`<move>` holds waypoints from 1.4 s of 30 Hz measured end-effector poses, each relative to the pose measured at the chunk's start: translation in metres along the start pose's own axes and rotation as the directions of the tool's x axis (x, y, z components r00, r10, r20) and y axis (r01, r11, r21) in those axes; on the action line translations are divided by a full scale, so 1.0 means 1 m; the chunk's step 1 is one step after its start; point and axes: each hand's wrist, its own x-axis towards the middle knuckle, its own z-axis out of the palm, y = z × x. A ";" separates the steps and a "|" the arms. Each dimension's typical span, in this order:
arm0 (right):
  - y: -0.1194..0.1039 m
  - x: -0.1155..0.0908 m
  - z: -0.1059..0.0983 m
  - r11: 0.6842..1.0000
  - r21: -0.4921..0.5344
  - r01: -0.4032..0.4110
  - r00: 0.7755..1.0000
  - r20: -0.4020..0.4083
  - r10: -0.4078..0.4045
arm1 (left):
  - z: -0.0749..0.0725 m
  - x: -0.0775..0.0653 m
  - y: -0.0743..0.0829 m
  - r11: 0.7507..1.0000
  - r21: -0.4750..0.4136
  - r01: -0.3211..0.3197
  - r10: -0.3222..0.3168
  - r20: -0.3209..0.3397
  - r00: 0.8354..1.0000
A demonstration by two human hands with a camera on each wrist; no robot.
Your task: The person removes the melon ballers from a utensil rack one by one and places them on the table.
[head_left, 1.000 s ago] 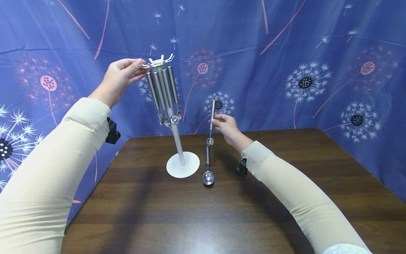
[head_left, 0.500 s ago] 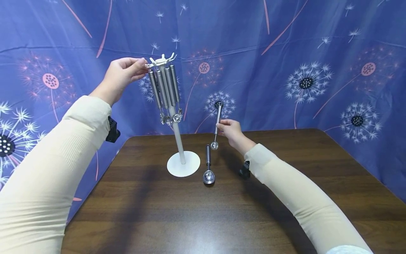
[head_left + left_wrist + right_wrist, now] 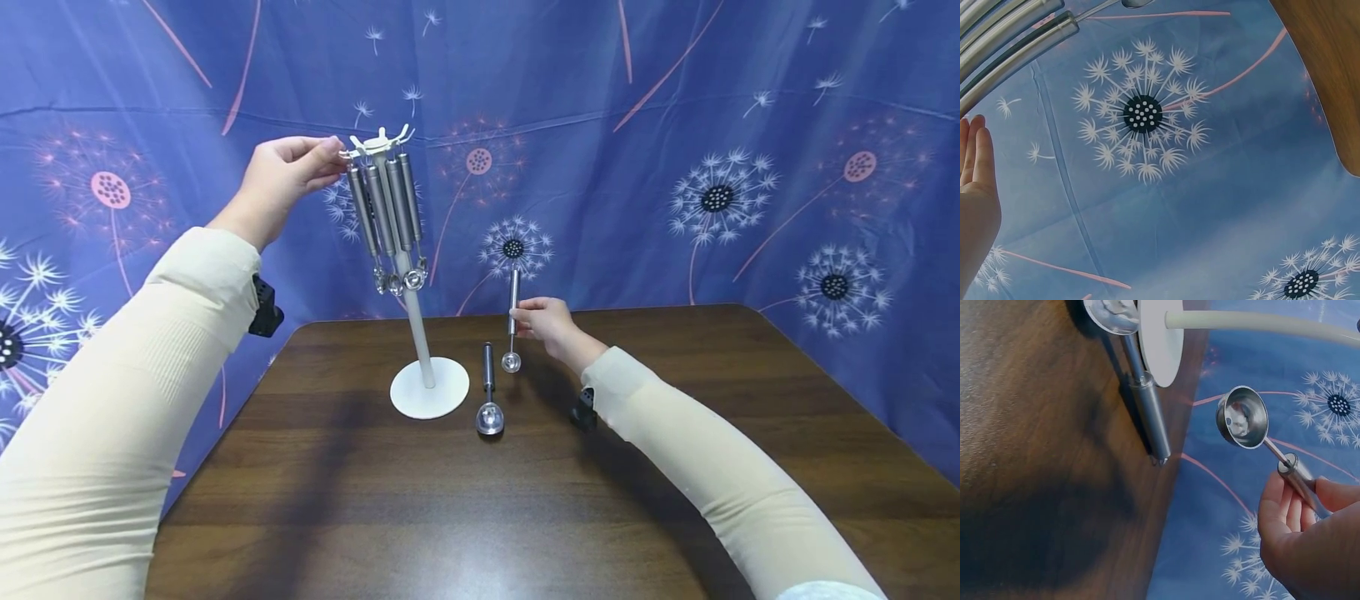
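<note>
My left hand [image 3: 288, 179] pinches a hook at the left of the white rack's top [image 3: 378, 146]. From the hooks hang several steel-handled utensils [image 3: 386, 204] with small bowls. In the left wrist view, fingers of the left hand [image 3: 979, 187] show below the hanging handles [image 3: 1022, 56]. My right hand [image 3: 547, 321] grips the handle of a steel melon baller [image 3: 512, 361], held above the table with its bowl down. In the right wrist view its deep round bowl [image 3: 1242, 417] shows a small hole. A larger ice cream scoop [image 3: 490, 417] lies just left of it, handle pointing away.
The rack's round white base [image 3: 430, 400] stands on the dark wooden table [image 3: 450, 500], left of the lying scoop. A blue dandelion-patterned cloth [image 3: 600, 208] hangs behind the table's far edge. A black camera is on each wrist, the left one [image 3: 266, 308] near the rack.
The right hand has lowered the melon baller and moved it right, away from above the lying scoop. The left hand keeps its hold on the rack, which has barely moved.
</note>
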 end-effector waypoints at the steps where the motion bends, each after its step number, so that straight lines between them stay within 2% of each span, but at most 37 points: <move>1: 0.001 0.000 0.000 1.000 -0.004 -0.008 1.000 0.004 0.008 | 0.000 0.000 0.000 1.000 -0.005 0.001 -0.001 -0.002 1.000; 14: 0.029 0.000 -0.005 0.990 -0.091 -0.109 0.990 0.079 0.117 | 0.000 0.000 -0.002 1.000 -0.016 0.006 -0.007 -0.020 1.000; 24: 0.051 0.002 -0.002 0.978 -0.164 -0.133 0.982 0.113 0.152 | 0.001 0.001 -0.003 0.999 -0.038 0.003 -0.004 -0.023 1.000; 29: 0.059 0.003 -0.001 0.970 -0.183 -0.163 0.971 0.143 0.190 | 0.000 0.002 -0.002 1.000 -0.018 0.003 -0.003 -0.016 1.000; 35: 0.068 0.005 0.000 0.961 -0.182 -0.208 0.961 0.144 0.235 | -0.001 0.002 -0.001 1.000 0.007 0.005 -0.005 -0.006 1.000; 42: 0.075 0.008 -0.001 0.948 -0.187 -0.258 0.951 0.122 0.283 | -0.002 0.004 -0.001 1.000 -0.008 -0.001 0.001 -0.005 1.000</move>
